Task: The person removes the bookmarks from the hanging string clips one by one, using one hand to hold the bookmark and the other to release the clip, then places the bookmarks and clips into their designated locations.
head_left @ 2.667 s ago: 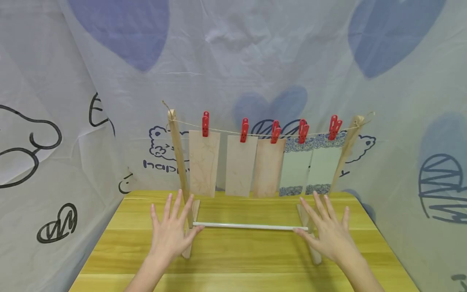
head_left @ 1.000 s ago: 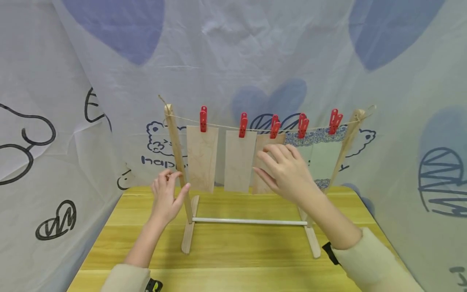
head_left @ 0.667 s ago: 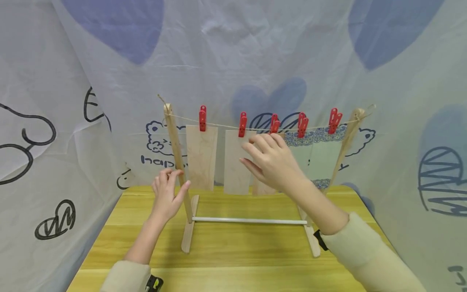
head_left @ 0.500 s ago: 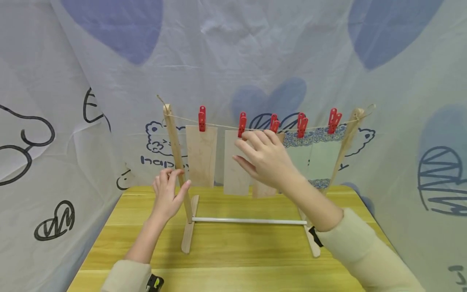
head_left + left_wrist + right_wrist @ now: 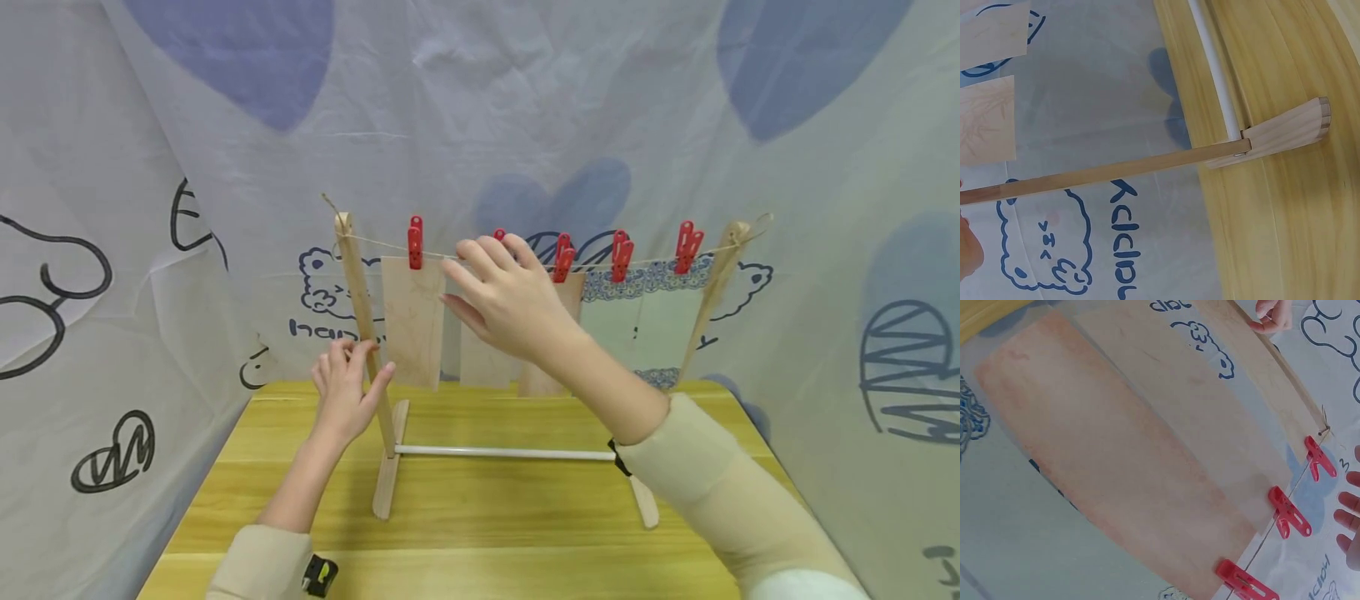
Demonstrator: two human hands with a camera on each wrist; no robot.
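Observation:
My left hand (image 5: 347, 392) grips the left wooden post (image 5: 362, 300) of a small drying rack, thumb and fingers on either side of it. In the left wrist view, part of that hand (image 5: 969, 250) shows at the edge. My right hand (image 5: 517, 304) is raised before the string, fingers loosely bent and holding nothing. It partly hides the second beige paper card (image 5: 480, 362) and its red clothespin (image 5: 499, 235). To its left hangs another beige card (image 5: 412, 325) from a red clothespin (image 5: 415, 243). In the right wrist view, its fingertips (image 5: 1347, 512) stand apart from the clothespins (image 5: 1290, 512).
Further right hang a tan card (image 5: 573, 296) and two pale green cards with blue patterned borders (image 5: 671, 325), each by a red clothespin. A white rod (image 5: 502, 452) joins the rack's feet on the wooden table (image 5: 480, 533). A printed cloth (image 5: 420, 100) hangs behind.
Both hands have left their spread position near the rack's base. The right hand has risen and moved leftward across the cards; the left has come up to the left post. The cards still hang.

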